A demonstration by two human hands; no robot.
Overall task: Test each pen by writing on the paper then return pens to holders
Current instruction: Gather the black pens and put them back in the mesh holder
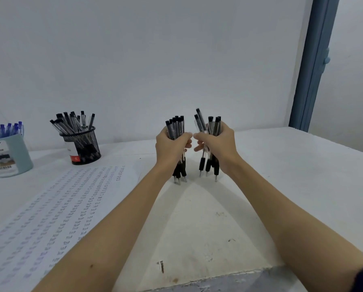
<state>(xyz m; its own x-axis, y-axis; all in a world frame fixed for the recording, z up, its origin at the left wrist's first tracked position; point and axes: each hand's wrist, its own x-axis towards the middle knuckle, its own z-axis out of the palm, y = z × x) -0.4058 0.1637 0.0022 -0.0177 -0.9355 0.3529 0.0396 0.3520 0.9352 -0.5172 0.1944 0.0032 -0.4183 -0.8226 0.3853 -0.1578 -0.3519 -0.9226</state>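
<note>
Black pens upright, tips down on table [281, 175]: left hand [170, 147] grips one bundle [176, 127], right hand [219, 144] another [212, 125]. Paper [49, 218], mesh holder [82, 144], blue cup [9, 157] left. Table edge near.

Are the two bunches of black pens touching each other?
Apart. The head view shows a strip of wall and table between the left bunch and the right bunch, from caps to tips.

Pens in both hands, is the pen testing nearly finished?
Probably nearly. The paper is already covered in rows of "Test". Each hand, left hand and right hand, grips a bundle of black pens upright on the table. They still must go into the mesh holder.
</note>
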